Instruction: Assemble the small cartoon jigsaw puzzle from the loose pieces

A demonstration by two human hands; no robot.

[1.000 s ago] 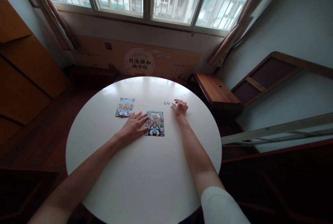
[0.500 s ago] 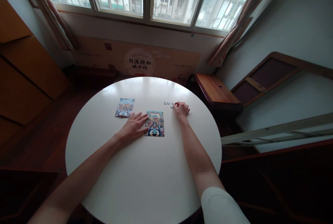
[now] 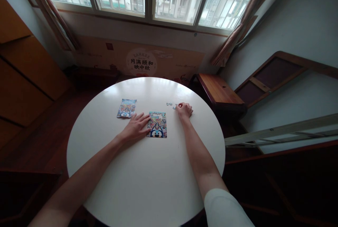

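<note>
A small colourful jigsaw puzzle (image 3: 157, 125) lies near the middle of the round white table (image 3: 145, 184). My left hand (image 3: 136, 127) rests flat on the table, fingers spread, its fingertips touching the puzzle's left edge. My right hand (image 3: 184, 109) sits to the upper right of the puzzle with its fingers curled down onto the table; I cannot make out what is under them. A few loose puzzle pieces (image 3: 170, 105) lie just left of that hand. A colourful picture card (image 3: 126, 108) lies to the left, beyond my left hand.
A wooden side table (image 3: 219, 93) stands past the table's right edge. A cardboard panel with printed characters (image 3: 141, 61) leans under the window. Wooden cabinets (image 3: 23, 75) fill the left wall, and a framed panel (image 3: 277, 75) leans on the right wall.
My right hand has shifted slightly right and curled its fingers tighter beside the loose pieces. My left hand has stayed where it was.
</note>
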